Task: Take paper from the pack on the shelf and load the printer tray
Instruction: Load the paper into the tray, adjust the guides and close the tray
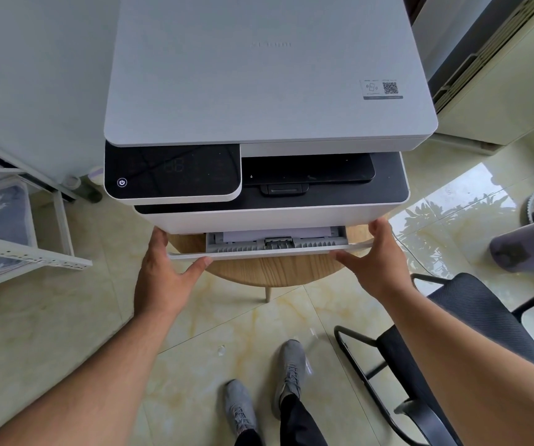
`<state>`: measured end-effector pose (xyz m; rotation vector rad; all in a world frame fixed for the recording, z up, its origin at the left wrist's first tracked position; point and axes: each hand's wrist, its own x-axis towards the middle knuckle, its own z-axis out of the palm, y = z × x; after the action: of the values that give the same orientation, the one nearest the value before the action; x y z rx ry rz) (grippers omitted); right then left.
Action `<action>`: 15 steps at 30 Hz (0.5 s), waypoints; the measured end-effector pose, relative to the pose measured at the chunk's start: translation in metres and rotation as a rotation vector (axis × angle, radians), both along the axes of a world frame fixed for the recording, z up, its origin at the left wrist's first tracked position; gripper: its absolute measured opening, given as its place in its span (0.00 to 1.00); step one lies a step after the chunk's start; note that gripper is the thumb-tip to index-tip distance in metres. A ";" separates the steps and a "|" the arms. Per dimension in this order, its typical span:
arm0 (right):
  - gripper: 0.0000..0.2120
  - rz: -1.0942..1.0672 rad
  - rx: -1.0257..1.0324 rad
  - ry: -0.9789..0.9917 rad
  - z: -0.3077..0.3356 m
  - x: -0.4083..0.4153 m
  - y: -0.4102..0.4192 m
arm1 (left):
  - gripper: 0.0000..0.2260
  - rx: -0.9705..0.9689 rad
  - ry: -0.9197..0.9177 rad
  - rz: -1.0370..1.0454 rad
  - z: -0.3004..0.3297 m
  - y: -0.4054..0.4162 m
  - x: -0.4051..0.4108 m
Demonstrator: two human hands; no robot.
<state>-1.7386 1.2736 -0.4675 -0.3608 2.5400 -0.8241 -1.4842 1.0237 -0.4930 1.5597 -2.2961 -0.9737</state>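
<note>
A white printer (pixel 268 91) with a black control panel stands on a round wooden table (pixel 268 272). Its paper tray (pixel 259 252) at the bottom front sticks out a short way, and a strip of white paper (pixel 275 235) shows inside it. My left hand (pixel 166 272) holds the tray's left end, thumb on the front face and fingers around the corner. My right hand (pixel 378 255) holds the right end in the same manner. The paper pack is out of view.
A white metal shelf (pixel 18 252) with grey cloth items stands at the left. A black mesh chair (pixel 445 342) is at the lower right, a grey bin (pixel 529 243) at the right edge. My feet (pixel 268 387) are on the glossy tile floor.
</note>
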 end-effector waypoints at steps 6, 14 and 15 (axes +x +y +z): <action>0.40 -0.045 -0.048 -0.026 -0.004 -0.004 -0.004 | 0.38 0.034 0.066 0.041 -0.004 -0.004 -0.006; 0.42 -0.040 -0.084 -0.021 -0.010 -0.010 -0.004 | 0.39 0.030 0.087 0.046 -0.005 -0.004 -0.007; 0.42 -0.040 -0.083 -0.015 -0.010 -0.010 -0.003 | 0.39 0.029 0.090 0.044 -0.005 -0.004 -0.007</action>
<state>-1.7488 1.2702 -0.4779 -0.3300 2.5117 -0.9455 -1.4914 1.0196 -0.4981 1.5382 -2.1876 -1.0485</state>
